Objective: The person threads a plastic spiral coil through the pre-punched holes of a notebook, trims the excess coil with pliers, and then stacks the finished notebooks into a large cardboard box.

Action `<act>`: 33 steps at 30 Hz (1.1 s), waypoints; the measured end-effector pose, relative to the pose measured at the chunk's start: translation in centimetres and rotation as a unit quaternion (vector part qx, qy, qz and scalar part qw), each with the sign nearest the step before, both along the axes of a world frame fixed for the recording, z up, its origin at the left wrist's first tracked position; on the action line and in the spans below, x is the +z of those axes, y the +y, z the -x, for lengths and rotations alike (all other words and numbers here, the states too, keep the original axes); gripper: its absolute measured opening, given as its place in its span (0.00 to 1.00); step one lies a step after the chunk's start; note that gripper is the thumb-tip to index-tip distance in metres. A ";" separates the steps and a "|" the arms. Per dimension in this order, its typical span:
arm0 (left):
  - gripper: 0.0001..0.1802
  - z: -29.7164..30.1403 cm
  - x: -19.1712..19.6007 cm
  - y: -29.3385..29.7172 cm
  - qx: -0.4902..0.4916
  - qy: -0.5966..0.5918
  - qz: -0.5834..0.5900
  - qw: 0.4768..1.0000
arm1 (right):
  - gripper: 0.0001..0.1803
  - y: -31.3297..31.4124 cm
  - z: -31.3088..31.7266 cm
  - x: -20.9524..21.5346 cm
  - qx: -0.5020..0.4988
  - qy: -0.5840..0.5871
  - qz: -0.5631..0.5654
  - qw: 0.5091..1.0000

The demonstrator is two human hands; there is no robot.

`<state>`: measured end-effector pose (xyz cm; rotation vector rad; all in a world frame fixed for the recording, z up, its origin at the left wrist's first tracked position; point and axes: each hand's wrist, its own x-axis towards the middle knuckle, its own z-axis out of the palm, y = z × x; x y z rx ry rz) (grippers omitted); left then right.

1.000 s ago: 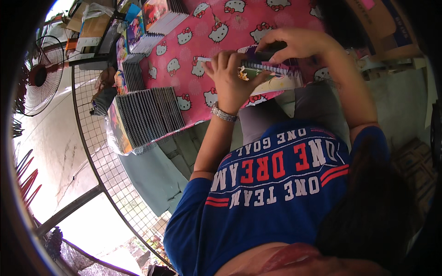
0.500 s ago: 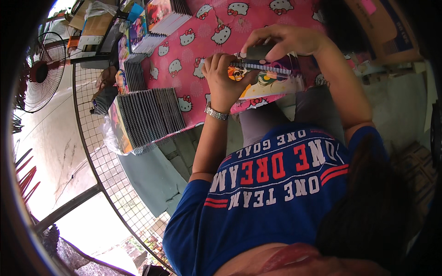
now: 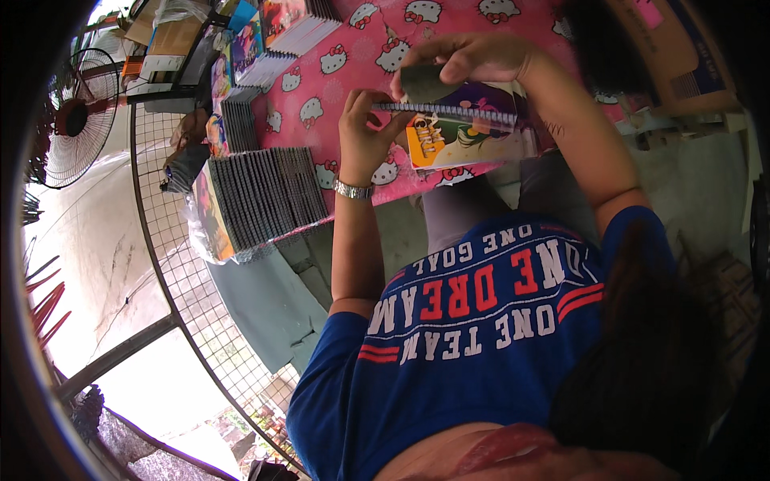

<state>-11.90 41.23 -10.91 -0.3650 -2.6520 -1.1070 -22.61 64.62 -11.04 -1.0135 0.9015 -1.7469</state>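
Head: left fingers (image 3: 365,97) on coil (image 3: 459,111)

Printed upside down in white and red capitals across the shirt (image 3: 481,309); lettered boldly on the notebook (image 3: 473,143), at its yellow corner; marked less clearly on the carton (image 3: 670,52).

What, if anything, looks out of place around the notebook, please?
A coil end seems to stick out past the right edge of the notebook, which looks odd because the rest of the spiral runs along its spine.
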 end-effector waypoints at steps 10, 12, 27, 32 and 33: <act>0.16 0.7 -1.2 -0.6 -0.001 -0.038 -0.111 0.993 | 0.30 0.2 3.0 -3.9 -0.187 0.305 -0.350 0.866; 0.14 0.2 -2.1 -1.4 0.014 -0.038 -0.143 0.989 | 0.34 1.4 4.4 -6.1 -0.305 0.414 -0.475 0.714; 0.10 -2.2 -3.5 1.0 0.137 -0.001 -0.318 0.938 | 0.38 12.2 -10.9 -15.0 -0.552 0.442 -0.578 0.408; 0.11 -2.2 -3.6 1.9 0.095 0.059 -0.318 0.942 | 0.37 11.2 -9.5 -13.6 -0.685 0.276 -0.388 0.552; 0.10 -2.3 -3.7 1.6 0.101 0.044 -0.314 0.943 | 0.37 10.0 -10.3 -12.3 -0.721 0.224 -0.281 0.593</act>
